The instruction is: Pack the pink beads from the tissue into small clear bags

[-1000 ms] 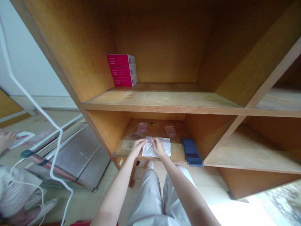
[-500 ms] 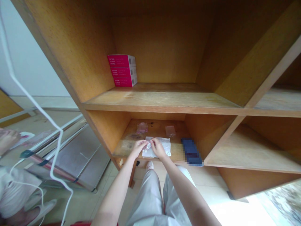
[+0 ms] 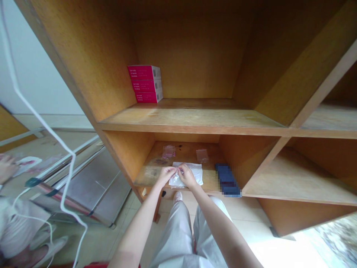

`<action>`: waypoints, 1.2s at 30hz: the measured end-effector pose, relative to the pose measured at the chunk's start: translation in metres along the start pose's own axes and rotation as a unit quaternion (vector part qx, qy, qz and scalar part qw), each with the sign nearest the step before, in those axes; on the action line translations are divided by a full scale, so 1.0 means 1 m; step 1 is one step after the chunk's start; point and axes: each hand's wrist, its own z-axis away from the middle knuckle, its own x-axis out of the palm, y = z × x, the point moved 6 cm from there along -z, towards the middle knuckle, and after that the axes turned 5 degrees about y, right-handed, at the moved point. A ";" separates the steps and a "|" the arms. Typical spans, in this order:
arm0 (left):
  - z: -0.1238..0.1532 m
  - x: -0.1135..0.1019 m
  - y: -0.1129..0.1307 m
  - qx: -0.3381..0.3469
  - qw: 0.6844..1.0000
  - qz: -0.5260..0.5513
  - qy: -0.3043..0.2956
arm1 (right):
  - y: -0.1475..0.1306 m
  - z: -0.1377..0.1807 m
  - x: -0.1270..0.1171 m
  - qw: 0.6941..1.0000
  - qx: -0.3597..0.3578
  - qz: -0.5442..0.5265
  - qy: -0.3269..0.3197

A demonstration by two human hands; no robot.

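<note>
My left hand (image 3: 166, 175) and my right hand (image 3: 186, 175) meet over a white sheet (image 3: 198, 172) on the lower shelf. Fingers of both hands pinch the top of a small clear plastic bag (image 3: 174, 178), which hangs just above the sheet. Its contents are too small to make out. Behind the hands lie a clear zip bag with pinkish marks (image 3: 169, 151) on the left and another clear zip bag (image 3: 202, 155) on the right.
A dark blue, partly pixelated flat object (image 3: 227, 179) lies at the shelf's right edge. Three stacked pink boxes (image 3: 146, 85) stand on the upper shelf (image 3: 192, 113). At left are a white cable (image 3: 41, 128), a metal-framed cart (image 3: 95, 182) and another person's hand (image 3: 7, 168).
My fingertips have come closer together at the bag's top, and less of the shiny plastic shows between them. The other person's hand at far left has shifted slightly left.
</note>
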 end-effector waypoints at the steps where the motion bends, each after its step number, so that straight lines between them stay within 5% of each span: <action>1: 0.000 0.000 0.000 0.003 1.000 -0.001 0.002 | 0.000 0.000 0.000 1.000 0.001 -0.001 0.002; 36: 0.000 -0.004 -0.006 -0.056 0.994 0.097 -0.017 | 0.019 0.001 -0.003 0.996 0.065 -0.018 0.057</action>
